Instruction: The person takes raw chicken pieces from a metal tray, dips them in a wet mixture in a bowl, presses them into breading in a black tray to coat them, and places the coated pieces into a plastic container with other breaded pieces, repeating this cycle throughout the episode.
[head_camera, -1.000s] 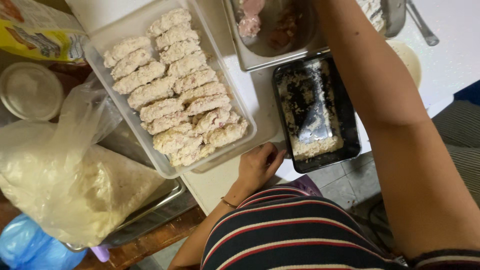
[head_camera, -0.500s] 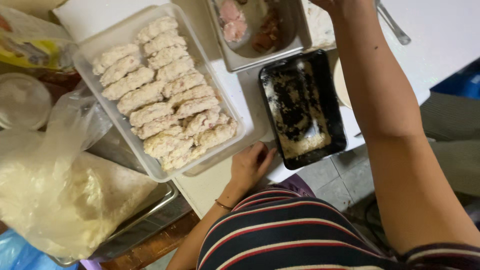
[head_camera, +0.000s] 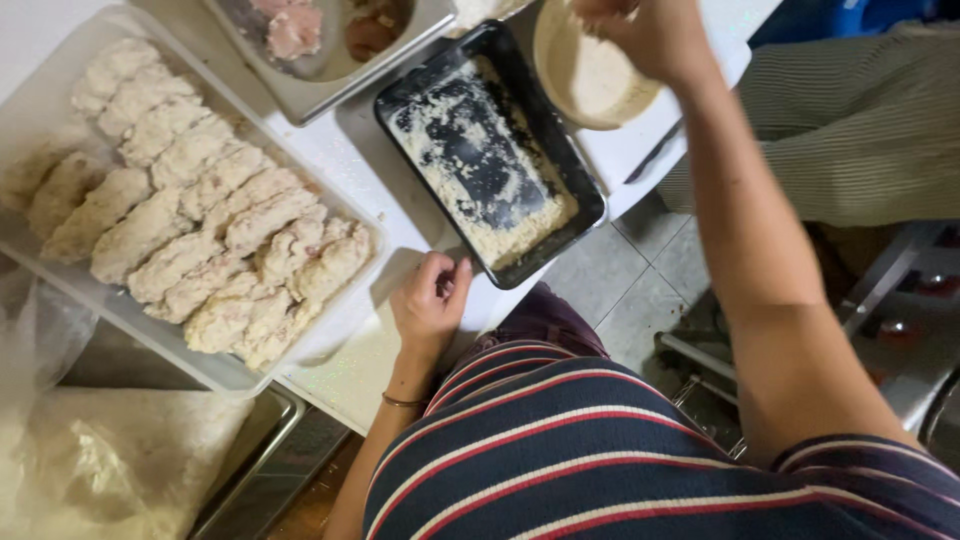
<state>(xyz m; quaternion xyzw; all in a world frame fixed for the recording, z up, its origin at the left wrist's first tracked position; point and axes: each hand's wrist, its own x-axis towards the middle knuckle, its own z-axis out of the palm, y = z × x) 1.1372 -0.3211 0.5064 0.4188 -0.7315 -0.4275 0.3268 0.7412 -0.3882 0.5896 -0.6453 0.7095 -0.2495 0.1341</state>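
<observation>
Left hand (head_camera: 430, 300): rests on the worktop (head_camera: 360, 160) at its near edge, just beside the near end of the black tray (head_camera: 490, 150). Fingers curled loosely inward, thumb tip close to the fingertips, nothing held between them.

Right hand (head_camera: 640, 35): over the round bowl (head_camera: 590, 80) at the worktop's right edge. Fingers bunched downward, seemingly pinching something pale; the grip itself is partly cut off at the top of the view, so contents cannot be told.

Bowl: tan, filled with pale coating, touching the far right corner of the black tray.

Black tray: smeared with crumb, most of it heaped at the near end.

Clear tub (head_camera: 60, 100): left side of the worktop, holding the breaded pieces (head_camera: 200, 220) packed in rows, touching one another.

Steel pan (head_camera: 330, 70): far edge, with raw pink meat.

Bag (head_camera: 90, 460): near left, below the worktop, pale crumb inside.

Technique (judgement): keep the right hand low over the bowl so loose coating falls back in; keep the left dry and braced at the tray.

Counts: hands 2; bowls 1; black trays 1; tubs 1; steel pans 1; breaded pieces roughly 17, edges overlap so not exact.
</observation>
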